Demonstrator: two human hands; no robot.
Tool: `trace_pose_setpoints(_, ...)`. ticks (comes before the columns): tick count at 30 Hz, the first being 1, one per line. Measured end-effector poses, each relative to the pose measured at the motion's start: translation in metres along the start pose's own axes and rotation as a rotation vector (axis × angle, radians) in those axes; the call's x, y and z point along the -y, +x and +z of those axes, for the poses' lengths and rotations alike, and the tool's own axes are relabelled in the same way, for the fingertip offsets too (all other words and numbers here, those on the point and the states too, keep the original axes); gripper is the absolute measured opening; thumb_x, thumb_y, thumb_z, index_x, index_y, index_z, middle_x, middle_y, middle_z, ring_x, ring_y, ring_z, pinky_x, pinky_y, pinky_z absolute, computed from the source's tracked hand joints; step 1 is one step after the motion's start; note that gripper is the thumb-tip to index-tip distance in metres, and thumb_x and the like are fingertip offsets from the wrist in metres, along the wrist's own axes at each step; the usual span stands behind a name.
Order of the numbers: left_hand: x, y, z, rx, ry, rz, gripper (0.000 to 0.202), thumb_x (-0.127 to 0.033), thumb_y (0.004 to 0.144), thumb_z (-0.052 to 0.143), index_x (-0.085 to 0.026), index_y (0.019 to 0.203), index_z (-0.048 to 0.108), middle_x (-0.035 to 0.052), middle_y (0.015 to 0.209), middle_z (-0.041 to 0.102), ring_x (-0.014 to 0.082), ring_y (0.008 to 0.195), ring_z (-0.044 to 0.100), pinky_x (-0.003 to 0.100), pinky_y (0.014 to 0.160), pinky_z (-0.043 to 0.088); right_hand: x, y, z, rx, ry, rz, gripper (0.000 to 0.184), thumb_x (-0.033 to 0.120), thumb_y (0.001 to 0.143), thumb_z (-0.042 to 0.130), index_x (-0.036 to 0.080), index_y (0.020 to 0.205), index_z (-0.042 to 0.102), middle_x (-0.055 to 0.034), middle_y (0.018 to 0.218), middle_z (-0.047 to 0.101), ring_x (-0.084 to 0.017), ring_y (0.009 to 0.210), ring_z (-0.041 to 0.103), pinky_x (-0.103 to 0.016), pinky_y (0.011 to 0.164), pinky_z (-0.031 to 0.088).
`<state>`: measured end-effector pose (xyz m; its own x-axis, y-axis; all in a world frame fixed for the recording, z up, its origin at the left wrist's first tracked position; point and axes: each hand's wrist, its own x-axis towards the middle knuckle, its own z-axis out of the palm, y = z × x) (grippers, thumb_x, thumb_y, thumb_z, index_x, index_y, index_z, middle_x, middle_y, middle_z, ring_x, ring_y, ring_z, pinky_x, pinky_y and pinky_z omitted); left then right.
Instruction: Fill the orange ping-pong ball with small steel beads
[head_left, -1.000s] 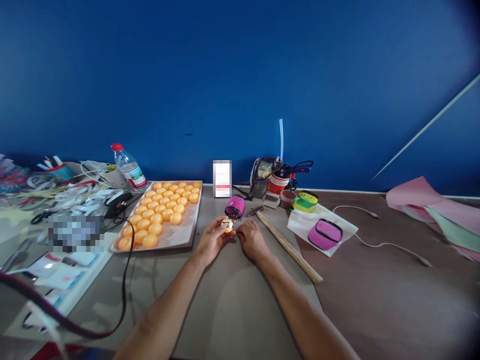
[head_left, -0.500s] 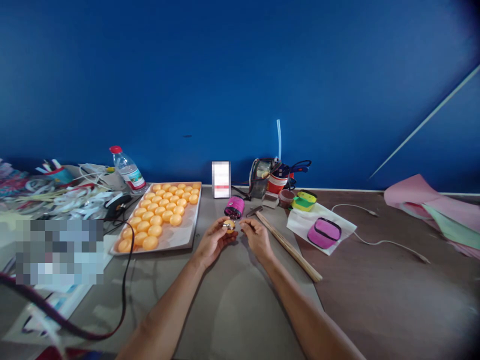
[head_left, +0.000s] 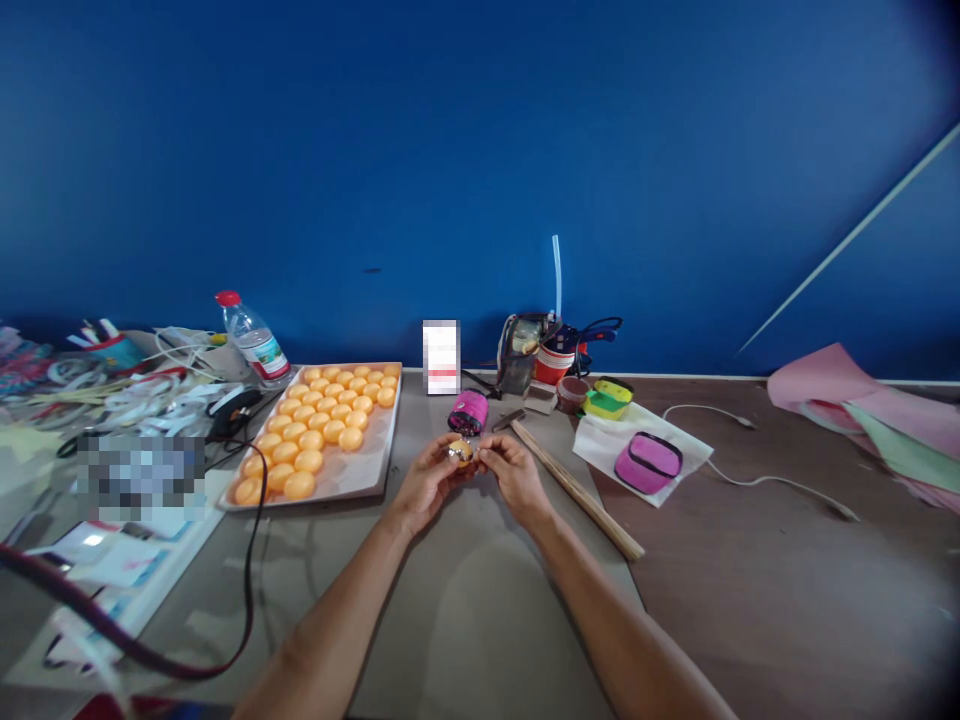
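Observation:
My left hand (head_left: 426,485) is closed around an orange ball (head_left: 463,455) that has shiny silvery bits on its upper side. My right hand (head_left: 517,482) is pinched at the ball's right side; whatever small thing lies between thumb and forefinger is too tiny to make out. Just beyond both hands, a magenta container (head_left: 469,411) with a black rim lies on its side, its dark mouth facing me with small bits at it. Left of my hands, a white tray (head_left: 373,462) bears rows of similar orange balls.
Right of my hands lies a bundle of thin wooden sticks (head_left: 581,493). Farther right, a magenta and black case (head_left: 649,463) rests on white paper. A bottle (head_left: 259,350) stands behind the tray. A dark cable (head_left: 253,570) loops at left. A blue wall closes the back.
My right hand has come slightly left, so its fingertips are closer to the ball. The ball has turned a little in my left hand.

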<state>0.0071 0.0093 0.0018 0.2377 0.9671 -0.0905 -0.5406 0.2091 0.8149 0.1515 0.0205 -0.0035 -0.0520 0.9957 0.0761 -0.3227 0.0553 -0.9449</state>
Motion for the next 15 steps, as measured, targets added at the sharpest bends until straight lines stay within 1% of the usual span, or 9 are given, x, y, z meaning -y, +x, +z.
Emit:
trace_pose_setpoints(3,0.0014,0.0006,-0.0015,-0.001,0.011,-0.001,0.039,-0.023,0.067,0.076,-0.018,0.103,0.061,0.0050,0.096,0.066,0.0159,0.078,0.065,0.031,0.079,0.047,-0.0007,-0.0009,0.0003,0.022,-0.062,0.001,0.014,0.030,0.066,0.065,0.019,0.072,0.059,0.0018,0.067,0.058,-0.012,0.062,0.050,-0.025,0.063,0.043)
trace_pose_setpoints(7,0.0025,0.0004,-0.0013,-0.014,0.042,0.003,0.040,-0.024,0.066,0.076,-0.019,0.103,0.061,0.0050,0.100,0.065,0.0156,0.080,0.063,0.031,0.079,0.047,-0.0025,-0.0020,0.0009,0.057,-0.064,0.033,0.013,0.030,0.067,0.065,0.019,0.073,0.060,0.0008,0.072,0.060,-0.013,0.069,0.053,-0.026,0.069,0.043)
trace_pose_setpoints(15,0.0029,0.0005,0.0026,-0.037,0.073,0.027,0.039,-0.024,0.065,0.076,-0.017,0.101,0.061,0.0049,0.099,0.064,0.0162,0.085,0.060,0.031,0.082,0.047,-0.0050,-0.0002,-0.0002,0.050,-0.099,0.055,0.013,0.030,0.066,0.065,0.019,0.070,0.061,0.0013,0.068,0.061,-0.013,0.066,0.052,-0.027,0.069,0.043)
